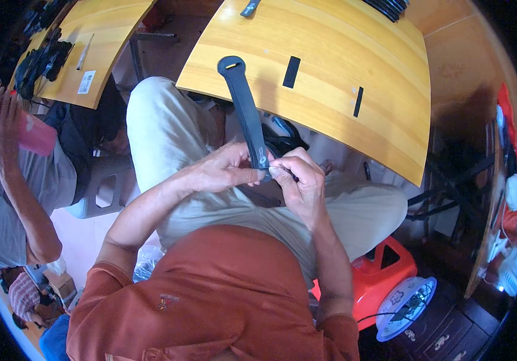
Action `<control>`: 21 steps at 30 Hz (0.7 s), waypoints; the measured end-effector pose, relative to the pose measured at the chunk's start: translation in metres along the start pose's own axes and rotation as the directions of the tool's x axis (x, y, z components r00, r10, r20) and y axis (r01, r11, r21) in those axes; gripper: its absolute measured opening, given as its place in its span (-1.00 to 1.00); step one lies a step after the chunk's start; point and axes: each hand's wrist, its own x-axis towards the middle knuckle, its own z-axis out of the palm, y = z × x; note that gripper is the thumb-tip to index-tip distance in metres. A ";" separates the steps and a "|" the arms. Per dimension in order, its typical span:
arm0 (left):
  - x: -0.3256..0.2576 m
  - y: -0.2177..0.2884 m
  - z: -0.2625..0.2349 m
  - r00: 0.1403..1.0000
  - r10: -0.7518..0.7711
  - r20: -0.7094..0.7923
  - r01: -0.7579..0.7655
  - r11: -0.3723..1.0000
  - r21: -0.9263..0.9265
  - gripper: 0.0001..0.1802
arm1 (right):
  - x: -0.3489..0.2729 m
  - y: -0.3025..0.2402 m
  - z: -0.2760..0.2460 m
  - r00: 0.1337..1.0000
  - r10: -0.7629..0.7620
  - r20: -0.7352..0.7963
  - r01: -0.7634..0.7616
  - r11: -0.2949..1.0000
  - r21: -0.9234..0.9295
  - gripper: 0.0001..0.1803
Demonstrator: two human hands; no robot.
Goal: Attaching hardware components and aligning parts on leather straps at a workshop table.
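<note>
A black strap [243, 99] stretches from my hands up past the near edge of the table, its rounded far end cut with a slot. My left hand [225, 170] is closed on its lower end, thumb beside a small pale printed mark. My right hand [300, 179] pinches the same end, fingertips together close to the left thumb. Whatever small detail lies between the fingertips is hidden. On the wooden table [330, 42] beyond lie a wider black rectangular piece [291, 72] and a narrow black strip [359, 101].
Black straps [386, 8] are stacked at the table's far edge, with one black piece [250, 8] further left. A red stool [385, 274] and a patterned basin [406, 308] stand low at right. At left, another person [14, 192] sits near a second table [99, 42].
</note>
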 end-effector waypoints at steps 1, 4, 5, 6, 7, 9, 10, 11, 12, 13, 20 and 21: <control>-0.001 0.005 0.001 1.000 0.001 0.003 -0.001 1.000 -0.002 -0.75 | 0.000 0.002 -0.001 0.998 -0.013 -0.058 0.012 1.000 -0.011 -0.93; -0.007 0.011 0.002 0.993 -0.065 0.100 0.032 0.953 0.301 -0.74 | 0.007 -0.004 -0.013 0.990 -0.045 -0.137 0.038 0.998 -0.053 -0.93; -0.009 0.000 0.000 0.995 -0.012 0.101 -0.012 0.971 0.239 -0.74 | 0.011 -0.012 -0.014 0.990 -0.089 -0.109 0.080 0.993 -0.091 -0.92; -0.013 -0.006 -0.001 0.994 0.043 0.098 -0.060 0.983 0.176 -0.74 | 0.014 -0.018 -0.012 0.988 -0.134 -0.080 0.123 0.984 -0.128 -0.91; -0.015 0.000 -0.001 0.997 0.010 0.077 -0.020 0.991 0.132 -0.77 | 0.016 -0.019 -0.009 0.990 -0.136 -0.048 0.132 0.988 -0.077 -0.93; -0.020 -0.009 -0.004 0.999 -0.008 0.052 0.005 0.997 0.072 -0.78 | 0.015 -0.026 -0.004 0.987 -0.155 0.041 0.155 0.988 0.019 -0.93; -0.021 -0.011 -0.005 0.999 -0.035 0.034 0.035 0.999 0.012 -0.78 | 0.013 -0.027 0.001 0.978 -0.199 0.062 0.195 0.979 0.060 -0.94; -0.022 -0.012 0.001 1.000 -0.015 -0.010 0.015 1.000 -0.005 -0.81 | 0.009 -0.030 0.008 0.983 -0.167 0.075 0.157 0.979 0.128 -0.90; -0.021 -0.016 0.003 1.000 0.009 -0.014 -0.009 1.000 0.005 -0.81 | 0.005 -0.032 0.015 0.986 -0.137 0.091 0.117 0.974 0.193 -0.82; -0.021 -0.021 0.005 1.000 0.018 -0.023 -0.019 0.998 -0.055 -0.86 | 0.001 -0.031 0.020 0.980 -0.185 0.077 0.171 0.972 0.160 -0.78; -0.036 -0.020 0.002 0.999 -0.026 -0.035 0.024 0.999 -0.048 -0.93 | 0.118 -0.045 -0.109 0.864 -0.195 -0.464 0.025 0.937 -0.348 -0.89; -0.034 -0.019 0.002 0.995 0.038 -0.088 -0.043 0.997 -0.057 -0.91 | 0.142 -0.051 -0.140 0.827 -0.252 -0.502 0.035 0.915 -0.401 -0.90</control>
